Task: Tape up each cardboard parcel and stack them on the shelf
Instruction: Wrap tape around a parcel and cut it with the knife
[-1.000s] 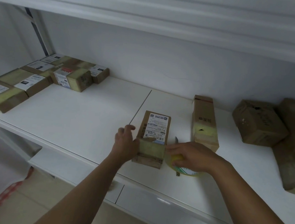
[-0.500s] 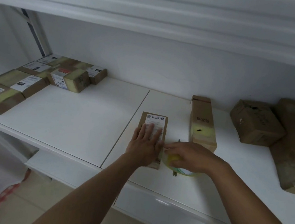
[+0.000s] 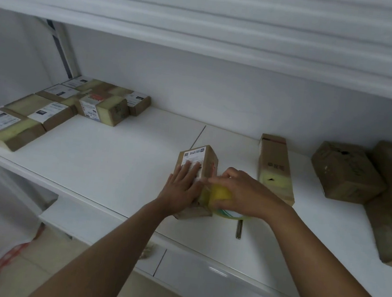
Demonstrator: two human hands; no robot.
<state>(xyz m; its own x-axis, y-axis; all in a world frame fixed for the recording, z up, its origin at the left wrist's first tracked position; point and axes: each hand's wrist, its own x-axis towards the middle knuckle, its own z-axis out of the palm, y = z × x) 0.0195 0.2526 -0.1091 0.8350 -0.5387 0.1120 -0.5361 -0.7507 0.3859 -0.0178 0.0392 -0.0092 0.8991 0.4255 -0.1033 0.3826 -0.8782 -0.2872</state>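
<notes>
The parcel (image 3: 196, 170) lies on the shelf (image 3: 105, 162); your left hand (image 3: 180, 190) presses flat on its label, while your right hand (image 3: 243, 193) grips the tape roll (image 3: 223, 200) against its side.

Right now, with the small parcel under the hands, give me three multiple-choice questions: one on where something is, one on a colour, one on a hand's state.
1. Where do the finished parcels lie?
A. At the shelf's far left
B. On the floor
C. Atop the tall carton

2. What colour is the tape roll?
A. Red
B. Yellow
C. Black

3. What is the left hand doing?
A. Hanging idle
B. Gripping scissors
C. Pressing flat on the small parcel

Answers: 1 A, they are grouped at the left end of the white shelf. 2 B, yellow shows under the right hand, which grips the roll. 3 C, its straight fingers lie across the label.
</notes>
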